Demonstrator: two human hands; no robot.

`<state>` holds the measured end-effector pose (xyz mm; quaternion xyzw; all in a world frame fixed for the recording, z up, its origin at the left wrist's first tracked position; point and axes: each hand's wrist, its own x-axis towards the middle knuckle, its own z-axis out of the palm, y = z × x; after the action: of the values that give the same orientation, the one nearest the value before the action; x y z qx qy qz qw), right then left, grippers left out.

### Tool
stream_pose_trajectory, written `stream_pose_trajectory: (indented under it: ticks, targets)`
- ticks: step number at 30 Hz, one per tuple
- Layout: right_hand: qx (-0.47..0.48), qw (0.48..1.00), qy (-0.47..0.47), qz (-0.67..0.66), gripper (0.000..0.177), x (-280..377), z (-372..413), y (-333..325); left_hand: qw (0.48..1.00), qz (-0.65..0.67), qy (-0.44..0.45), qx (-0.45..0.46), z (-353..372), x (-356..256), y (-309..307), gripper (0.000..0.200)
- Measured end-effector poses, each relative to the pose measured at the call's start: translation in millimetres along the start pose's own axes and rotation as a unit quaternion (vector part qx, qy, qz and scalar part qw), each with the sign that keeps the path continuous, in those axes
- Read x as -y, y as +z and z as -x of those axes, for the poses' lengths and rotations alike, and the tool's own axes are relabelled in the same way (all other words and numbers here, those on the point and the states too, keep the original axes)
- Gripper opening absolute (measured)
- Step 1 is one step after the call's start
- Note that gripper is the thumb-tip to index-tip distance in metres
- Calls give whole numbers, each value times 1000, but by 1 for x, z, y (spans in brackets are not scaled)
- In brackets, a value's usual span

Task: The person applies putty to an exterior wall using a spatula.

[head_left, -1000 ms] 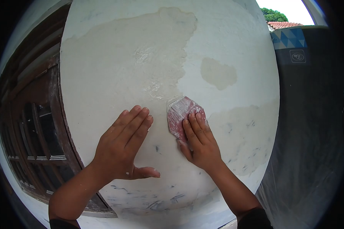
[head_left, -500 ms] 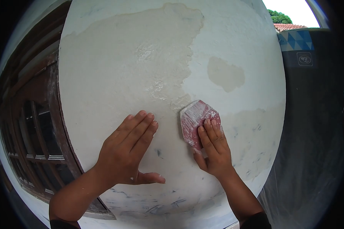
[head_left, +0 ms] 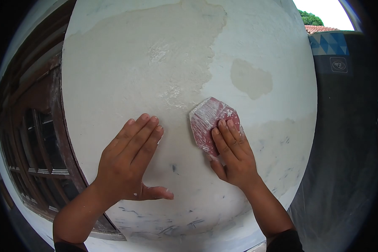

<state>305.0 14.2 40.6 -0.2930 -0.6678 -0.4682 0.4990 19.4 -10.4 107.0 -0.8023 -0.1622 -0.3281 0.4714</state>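
A pale wall [head_left: 113, 71] fills the middle of the view, with beige damp-looking patches and dark scuffs low down. My left hand [head_left: 130, 155] lies on it with nothing held, thumb stretched out to the side. To its right, my right hand [head_left: 235, 155] grips a flat, angular reddish pad [head_left: 208, 119] smeared with white, fingers over its lower right part and thumb at its lower edge. The pad rests against the wall; its underside is hidden.
A dark wooden window frame [head_left: 56, 122] with glass panes stands along the left. On the right hangs a dark sheet [head_left: 344, 126] with a blue-and-white patterned strip [head_left: 329, 43]. Red roof tiles [head_left: 319, 29] and a tree [head_left: 310, 18] show beyond.
The pad and my right hand have moved up and slightly left along the wall. My left hand has also shifted up and left, its thumb still stretched out.
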Motion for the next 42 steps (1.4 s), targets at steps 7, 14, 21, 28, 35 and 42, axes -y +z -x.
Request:
stream_pose_trajectory:
  ticks: [7, 14, 21, 28, 35, 42]
  targets:
    - [38, 998, -37, 25, 56, -8, 22, -7, 1000, -8, -1, 14, 6, 1, 6, 109]
    - [41, 998, -46, 29, 56, -13, 8, -4, 1000, -12, 2, 9, 0, 2, 11, 107]
    - [20, 999, -32, 18, 55, -12, 16, -6, 1000, -2, 9, 13, 0, -2, 7, 107]
    - [56, 997, -32, 52, 54, -9, 34, -7, 1000, 11, 11, 18, 1, -6, 2, 109]
    - [60, 997, -12, 44, 56, -10, 28, -2, 1000, 11, 15, 16, -4, -9, 5, 109]
    - [41, 998, 4, 43, 56, -5, 32, -8, 1000, 18, 16, 13, -4, -11, 7, 106]
